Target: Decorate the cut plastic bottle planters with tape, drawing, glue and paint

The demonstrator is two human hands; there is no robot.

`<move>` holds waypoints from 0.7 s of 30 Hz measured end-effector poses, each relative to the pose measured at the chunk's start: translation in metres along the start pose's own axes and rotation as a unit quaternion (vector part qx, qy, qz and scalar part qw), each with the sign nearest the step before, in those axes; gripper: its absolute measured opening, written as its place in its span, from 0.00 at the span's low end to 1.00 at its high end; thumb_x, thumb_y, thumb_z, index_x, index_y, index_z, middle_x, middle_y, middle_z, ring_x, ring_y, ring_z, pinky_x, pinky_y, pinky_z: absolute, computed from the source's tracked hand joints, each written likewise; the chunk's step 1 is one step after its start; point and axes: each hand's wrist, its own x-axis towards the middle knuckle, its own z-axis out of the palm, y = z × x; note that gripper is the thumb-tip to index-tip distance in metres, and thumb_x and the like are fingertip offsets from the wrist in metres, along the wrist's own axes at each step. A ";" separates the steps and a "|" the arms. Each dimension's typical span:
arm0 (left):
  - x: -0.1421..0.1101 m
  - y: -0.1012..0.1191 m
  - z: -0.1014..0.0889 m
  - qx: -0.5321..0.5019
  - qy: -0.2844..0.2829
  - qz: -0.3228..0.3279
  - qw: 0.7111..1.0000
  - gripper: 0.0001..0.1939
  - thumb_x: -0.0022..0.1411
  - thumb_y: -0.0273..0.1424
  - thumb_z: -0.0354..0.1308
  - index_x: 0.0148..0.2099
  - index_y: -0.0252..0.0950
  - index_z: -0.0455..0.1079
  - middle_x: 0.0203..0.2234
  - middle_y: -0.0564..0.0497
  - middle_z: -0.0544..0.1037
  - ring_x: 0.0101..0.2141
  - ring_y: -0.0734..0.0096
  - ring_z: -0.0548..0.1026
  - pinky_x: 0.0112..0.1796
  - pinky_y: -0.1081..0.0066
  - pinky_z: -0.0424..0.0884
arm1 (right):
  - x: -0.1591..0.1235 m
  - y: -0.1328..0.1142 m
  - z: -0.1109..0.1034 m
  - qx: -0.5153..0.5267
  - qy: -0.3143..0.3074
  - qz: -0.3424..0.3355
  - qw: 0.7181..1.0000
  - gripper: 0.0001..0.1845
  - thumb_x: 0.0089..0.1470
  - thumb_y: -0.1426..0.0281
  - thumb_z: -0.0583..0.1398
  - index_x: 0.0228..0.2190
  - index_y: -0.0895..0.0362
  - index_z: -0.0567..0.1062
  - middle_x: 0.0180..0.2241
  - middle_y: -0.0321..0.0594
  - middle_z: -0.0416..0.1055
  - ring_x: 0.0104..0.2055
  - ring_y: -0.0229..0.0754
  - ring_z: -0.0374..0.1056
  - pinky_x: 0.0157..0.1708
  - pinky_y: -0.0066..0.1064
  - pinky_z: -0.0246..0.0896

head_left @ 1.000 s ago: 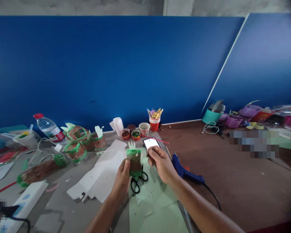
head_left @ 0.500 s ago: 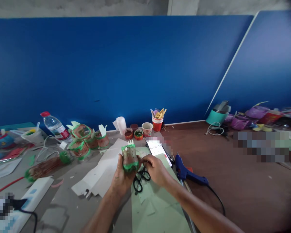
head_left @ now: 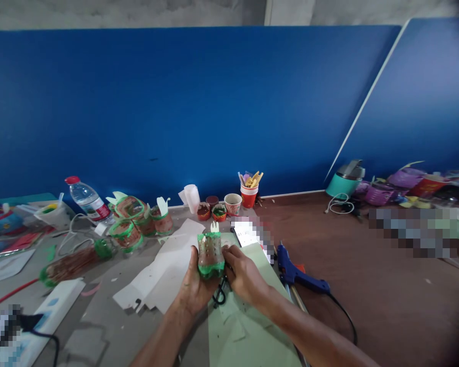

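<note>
My left hand is wrapped round a cut-off plastic bottle bottom painted brown with a green rim and base. A small white fork-shaped piece sticks up above its rim. At the bottle's right side is my right hand, its fingers pinched together close against it; what lies between the fingertips is hidden. Beneath the hands, partly covered, black-handled scissors rest on a pale green sheet.
A blue glue gun and a lit phone lie to the right. White paper is at left. Painted containers, a water bottle and a cup of plastic cutlery stand along the blue partition.
The bottle bottom has moved slightly right and down in my left hand and sits more upright. My right hand's fingers have come closer to its side, covering more of the scissors.
</note>
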 end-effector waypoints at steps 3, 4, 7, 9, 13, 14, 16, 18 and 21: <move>-0.001 -0.001 0.002 -0.004 0.012 -0.007 1.000 0.28 0.55 0.55 0.58 0.43 0.36 0.76 0.38 0.46 0.82 0.45 0.55 0.77 0.47 0.62 0.73 | 0.000 -0.001 -0.001 -0.029 -0.022 -0.027 0.999 0.14 0.46 0.82 0.53 0.31 0.56 0.74 0.38 0.45 0.71 0.40 0.47 0.69 0.41 0.34 0.65; -0.002 -0.001 0.002 -0.010 0.015 -0.008 1.000 0.27 0.55 0.54 0.59 0.42 0.36 0.76 0.37 0.47 0.82 0.44 0.57 0.78 0.47 0.63 0.73 | 0.000 -0.002 -0.002 -0.026 -0.022 -0.029 0.999 0.14 0.46 0.82 0.53 0.30 0.56 0.74 0.37 0.45 0.71 0.40 0.47 0.69 0.41 0.33 0.65; -0.003 -0.001 0.003 -0.029 0.007 -0.012 0.999 0.24 0.57 0.52 0.59 0.41 0.36 0.77 0.34 0.49 0.82 0.39 0.62 0.79 0.47 0.65 0.73 | 0.001 -0.001 -0.004 -0.001 -0.017 -0.026 1.000 0.13 0.45 0.82 0.53 0.28 0.56 0.72 0.35 0.43 0.71 0.39 0.45 0.69 0.39 0.31 0.65; -0.004 0.000 0.004 -0.041 -0.010 -0.018 0.999 0.23 0.58 0.51 0.59 0.40 0.35 0.77 0.34 0.50 0.82 0.37 0.64 0.79 0.48 0.65 0.72 | 0.002 0.000 -0.003 0.004 -0.014 -0.016 1.000 0.13 0.44 0.83 0.53 0.27 0.56 0.72 0.33 0.41 0.71 0.39 0.43 0.69 0.39 0.30 0.63; -0.006 0.001 0.006 -0.078 -0.033 -0.046 0.995 0.20 0.62 0.46 0.56 0.41 0.34 0.77 0.34 0.49 0.83 0.36 0.67 0.80 0.50 0.67 0.71 | 0.002 0.003 -0.001 -0.054 -0.009 0.025 0.998 0.10 0.42 0.82 0.54 0.24 0.56 0.70 0.30 0.38 0.69 0.34 0.41 0.67 0.33 0.28 0.59; -0.006 0.001 0.007 -0.088 -0.034 -0.052 0.994 0.20 0.63 0.46 0.56 0.40 0.33 0.77 0.34 0.49 0.83 0.36 0.67 0.80 0.49 0.67 0.71 | 0.002 0.004 0.000 -0.068 -0.008 0.033 0.997 0.10 0.42 0.82 0.54 0.24 0.56 0.69 0.29 0.38 0.68 0.33 0.41 0.66 0.32 0.27 0.58; -0.006 0.001 0.006 -0.100 -0.035 -0.058 0.993 0.21 0.64 0.45 0.54 0.41 0.32 0.76 0.34 0.47 0.83 0.36 0.66 0.80 0.49 0.67 0.71 | 0.001 0.004 0.000 -0.080 -0.007 0.040 0.996 0.09 0.43 0.81 0.54 0.23 0.56 0.69 0.28 0.38 0.68 0.32 0.40 0.66 0.31 0.27 0.56; -0.006 0.002 0.005 -0.101 -0.038 -0.057 0.993 0.21 0.65 0.45 0.53 0.42 0.32 0.76 0.35 0.47 0.83 0.37 0.66 0.80 0.49 0.66 0.71 | 0.002 0.003 0.000 -0.063 -0.002 0.042 0.997 0.09 0.45 0.81 0.54 0.23 0.56 0.69 0.27 0.37 0.68 0.31 0.39 0.66 0.30 0.27 0.56; -0.006 0.004 0.005 -0.086 -0.050 -0.049 0.994 0.22 0.66 0.46 0.51 0.43 0.33 0.77 0.36 0.46 0.83 0.40 0.63 0.79 0.51 0.63 0.70 | 0.004 0.002 -0.001 -0.002 0.025 0.050 0.998 0.08 0.47 0.79 0.55 0.24 0.56 0.71 0.27 0.37 0.69 0.31 0.39 0.67 0.31 0.27 0.59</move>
